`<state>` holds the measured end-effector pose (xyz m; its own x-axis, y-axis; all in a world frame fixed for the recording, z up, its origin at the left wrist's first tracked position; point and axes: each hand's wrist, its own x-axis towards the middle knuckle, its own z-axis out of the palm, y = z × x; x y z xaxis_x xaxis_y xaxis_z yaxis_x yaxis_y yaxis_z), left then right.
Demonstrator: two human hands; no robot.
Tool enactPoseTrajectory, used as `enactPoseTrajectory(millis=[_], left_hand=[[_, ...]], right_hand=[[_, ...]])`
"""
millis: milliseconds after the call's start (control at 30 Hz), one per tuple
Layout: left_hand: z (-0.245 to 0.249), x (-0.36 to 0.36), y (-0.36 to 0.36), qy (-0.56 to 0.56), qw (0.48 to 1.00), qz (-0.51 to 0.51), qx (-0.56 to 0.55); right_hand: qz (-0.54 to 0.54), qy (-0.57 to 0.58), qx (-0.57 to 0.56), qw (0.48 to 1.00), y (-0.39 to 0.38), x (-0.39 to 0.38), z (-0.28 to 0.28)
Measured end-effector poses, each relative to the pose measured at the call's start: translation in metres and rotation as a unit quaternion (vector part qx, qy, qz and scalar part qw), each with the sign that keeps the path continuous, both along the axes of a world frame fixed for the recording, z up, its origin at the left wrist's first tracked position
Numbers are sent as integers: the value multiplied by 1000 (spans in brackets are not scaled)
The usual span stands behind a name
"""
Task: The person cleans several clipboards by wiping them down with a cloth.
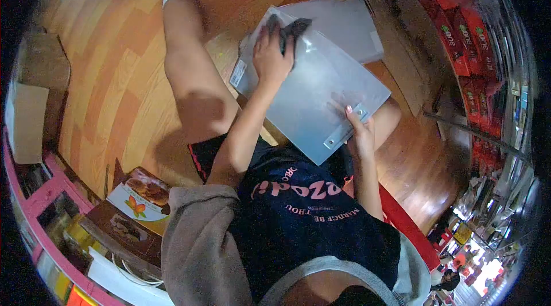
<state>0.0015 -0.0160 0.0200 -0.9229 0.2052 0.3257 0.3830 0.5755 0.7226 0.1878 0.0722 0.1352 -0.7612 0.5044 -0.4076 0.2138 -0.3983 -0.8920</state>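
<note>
A translucent plastic folder (310,88) lies tilted across my lap, with a barcode sticker (237,73) on its left edge and a riveted strip (338,134) near its lower right edge. My left hand (272,56) presses a dark cloth (295,31) onto the folder's upper part, fingers bent over the cloth. At the lower right, my right hand (361,134) grips the folder's edge, thumb on top near the strip and fingers underneath, dimly visible through the plastic. Beyond the folder, a similar translucent sheet or folder (344,24) lies partly covered by it.
Cardboard (396,47) stands to the right of the folders, near stacked red paper packs (470,42). A brown printed box (129,214) and a pink frame (54,191) are at lower left. More cardboard (34,99) stands at far left on the wooden floor (109,70).
</note>
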Motion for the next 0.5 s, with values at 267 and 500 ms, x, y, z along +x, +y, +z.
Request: enactPoseTrajectory(millis=[267, 500], left_hand=[[33, 36, 18, 82, 973, -206, 56], [50, 66, 26, 72, 951, -287, 88]], right_hand=[[-11, -55, 75, 996, 11, 9, -15], [25, -60, 66, 996, 17, 12, -14]])
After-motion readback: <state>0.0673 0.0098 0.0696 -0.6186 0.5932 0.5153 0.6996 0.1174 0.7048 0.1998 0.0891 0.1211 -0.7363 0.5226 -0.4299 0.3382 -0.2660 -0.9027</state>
